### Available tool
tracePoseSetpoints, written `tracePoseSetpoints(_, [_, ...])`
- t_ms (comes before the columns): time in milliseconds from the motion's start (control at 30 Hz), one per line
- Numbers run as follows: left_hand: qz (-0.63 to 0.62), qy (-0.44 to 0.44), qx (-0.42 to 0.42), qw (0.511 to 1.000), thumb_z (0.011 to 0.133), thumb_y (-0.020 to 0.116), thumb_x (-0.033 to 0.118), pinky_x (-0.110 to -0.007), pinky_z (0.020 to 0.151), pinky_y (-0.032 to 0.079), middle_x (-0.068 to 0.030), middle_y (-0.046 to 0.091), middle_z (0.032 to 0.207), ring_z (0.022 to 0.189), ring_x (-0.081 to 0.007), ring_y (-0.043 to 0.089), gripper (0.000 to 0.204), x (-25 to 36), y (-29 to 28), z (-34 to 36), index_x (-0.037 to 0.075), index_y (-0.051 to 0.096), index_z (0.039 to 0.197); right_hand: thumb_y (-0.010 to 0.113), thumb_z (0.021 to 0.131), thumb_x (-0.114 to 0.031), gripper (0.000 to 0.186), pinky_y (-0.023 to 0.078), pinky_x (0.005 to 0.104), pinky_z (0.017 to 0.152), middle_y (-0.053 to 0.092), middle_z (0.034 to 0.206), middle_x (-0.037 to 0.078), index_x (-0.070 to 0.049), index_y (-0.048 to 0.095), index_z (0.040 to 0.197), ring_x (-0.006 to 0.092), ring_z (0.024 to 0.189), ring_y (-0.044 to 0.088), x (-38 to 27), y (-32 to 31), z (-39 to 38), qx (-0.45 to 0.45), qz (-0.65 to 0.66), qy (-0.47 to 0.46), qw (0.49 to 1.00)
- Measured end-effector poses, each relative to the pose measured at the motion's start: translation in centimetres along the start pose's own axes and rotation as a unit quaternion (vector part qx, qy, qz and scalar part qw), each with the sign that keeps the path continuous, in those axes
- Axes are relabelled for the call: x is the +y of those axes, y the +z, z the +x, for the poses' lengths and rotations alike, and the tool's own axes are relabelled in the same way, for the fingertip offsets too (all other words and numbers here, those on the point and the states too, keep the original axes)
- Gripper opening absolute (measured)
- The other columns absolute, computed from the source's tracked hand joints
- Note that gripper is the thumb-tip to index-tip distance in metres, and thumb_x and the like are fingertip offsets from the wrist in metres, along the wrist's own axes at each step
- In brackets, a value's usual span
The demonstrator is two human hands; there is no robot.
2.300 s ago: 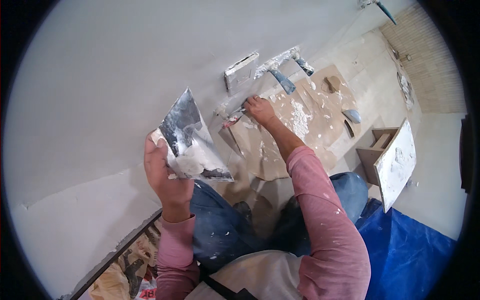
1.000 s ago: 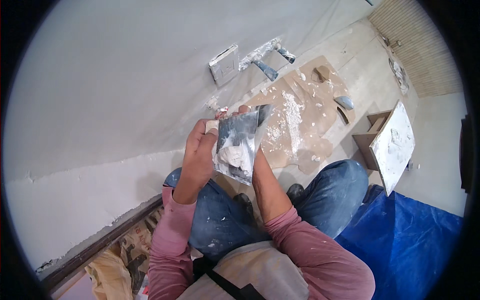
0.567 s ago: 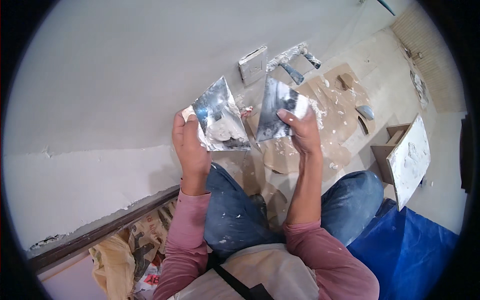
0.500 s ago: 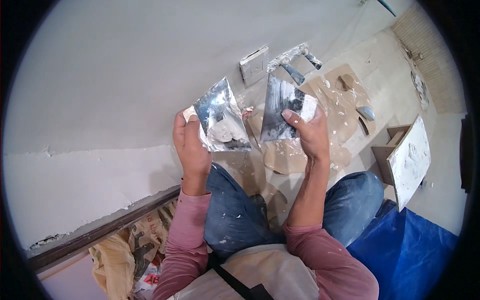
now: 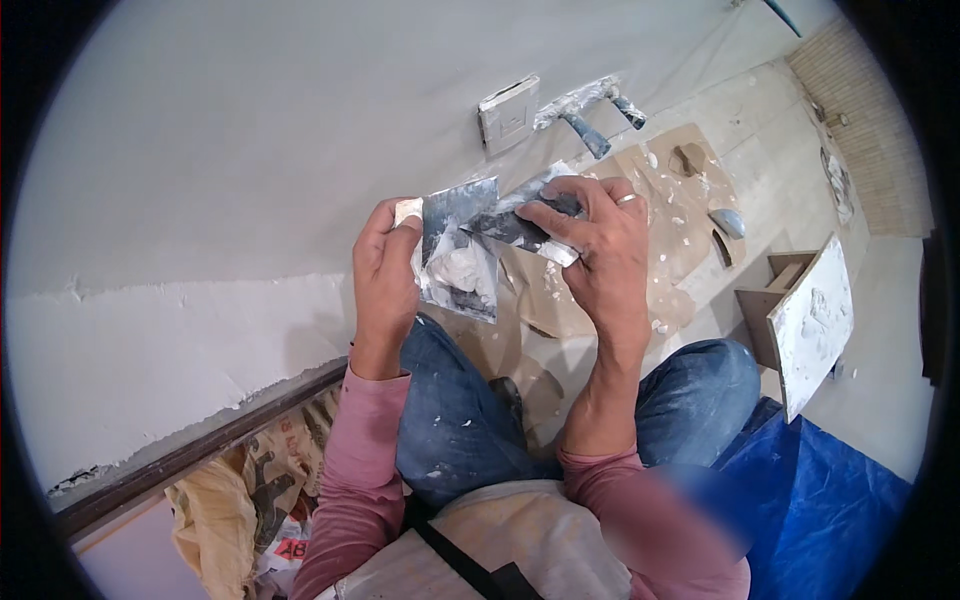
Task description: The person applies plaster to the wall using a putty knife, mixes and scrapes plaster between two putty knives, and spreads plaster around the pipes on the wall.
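Note:
My left hand [image 5: 385, 275] is closed on a flat steel blade [image 5: 443, 215] at its white, plaster-coated edge; a lump of white plaster [image 5: 458, 268] lies on the blade. My right hand [image 5: 610, 255], wearing a ring, grips a second steel blade [image 5: 510, 230], thumb and fingers bent over its smeared face. This blade is tilted across the right part of the first, and its tip overlaps it near the lump. Both are held above my bent knees, in front of the grey wall.
A plaster-smeared switch plate [image 5: 508, 118] and blue-handled tools [image 5: 585, 135] are on the wall. Brown paper [image 5: 665, 240] with white scraps covers part of the floor. A small wooden stand with a white board [image 5: 805, 340] is right, above blue tarp [image 5: 830, 510]. Crumpled bags [image 5: 215, 520] lie lower left.
Half a second ago the two blades were held apart. My right hand has since turned and moved its blade leftward onto the other one. Earlier, my right hand was down by the wall.

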State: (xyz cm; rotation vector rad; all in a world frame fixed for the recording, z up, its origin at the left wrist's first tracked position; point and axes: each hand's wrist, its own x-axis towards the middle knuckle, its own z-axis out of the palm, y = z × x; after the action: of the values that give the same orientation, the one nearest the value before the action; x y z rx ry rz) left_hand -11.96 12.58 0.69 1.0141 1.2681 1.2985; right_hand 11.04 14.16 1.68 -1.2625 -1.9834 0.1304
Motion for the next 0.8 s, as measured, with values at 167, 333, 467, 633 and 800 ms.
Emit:
tracePoseSetpoints(167, [-0.056,-0.007,0.03,0.998,0.098,0.046,0.008,-0.029,0.082,0.052,-0.0077,0.067,0.101,0.09,-0.0132,0.064,0.023,-0.6,-0.4,0.4,-0.004,0.06,0.113,0.072,0.063,0.0,0.04,0.042,0.0387,0.077,0.069,0.1,0.0,-0.021,0.08,0.095,0.0252,0.091,0.058,1.4,-0.9,-0.6,-0.057,0.045,0.013,0.997])
tracePoseSetpoints(333, [-0.078,-0.02,0.04,0.996,0.098,0.046,0.007,-0.03,0.082,0.054,-0.0095,0.068,0.103,0.091,-0.0154,0.066,0.026,-0.3,-0.6,0.4,-0.005,0.06,0.116,0.074,0.061,-0.005,0.035,0.045,0.0379,0.081,0.071,0.104,0.001,-0.02,0.08,0.092,0.0258,0.09,0.058,0.7,-3.3,-0.1,-0.018,0.124,-0.041,0.991])
tracePoseSetpoints(467, [-0.131,-0.107,-0.033,0.985,0.096,0.047,0.006,-0.029,0.079,0.055,-0.0094,0.068,0.101,0.088,-0.0153,0.067,0.025,0.2,-0.2,0.3,-0.005,0.061,0.113,0.076,0.057,-0.008,0.038,0.043,0.0368,0.084,0.071,0.106,-0.001,-0.019,0.08,0.092,0.0245,0.094,0.057,-1.7,-2.1,0.5,-0.078,0.171,-0.095,0.977])
tracePoseSetpoints(633, [-0.174,-0.163,-0.071,0.969,0.095,0.046,0.005,-0.03,0.077,0.057,-0.0113,0.069,0.099,0.086,-0.0171,0.069,0.024,0.1,-0.8,0.4,-0.006,0.062,0.11,0.076,0.051,-0.003,0.044,0.041,0.0363,0.082,0.071,0.105,-0.002,-0.017,0.079,0.093,0.0245,0.092,0.055,-2.4,-2.0,0.1,-0.132,0.147,-0.065,0.978])
tracePoseSetpoints(800, [-0.178,-0.165,-0.036,0.969,0.097,0.047,0.006,-0.033,0.079,0.058,-0.013,0.069,0.1,0.088,-0.0198,0.07,0.024,-0.2,-0.9,0.2,-0.007,0.059,0.113,0.074,0.051,0.0,0.044,0.041,0.0364,0.081,0.073,0.101,-0.003,-0.015,0.079,0.092,0.0249,0.089,0.055,-3.0,-3.1,-0.1,-0.162,0.118,-0.025,0.979])
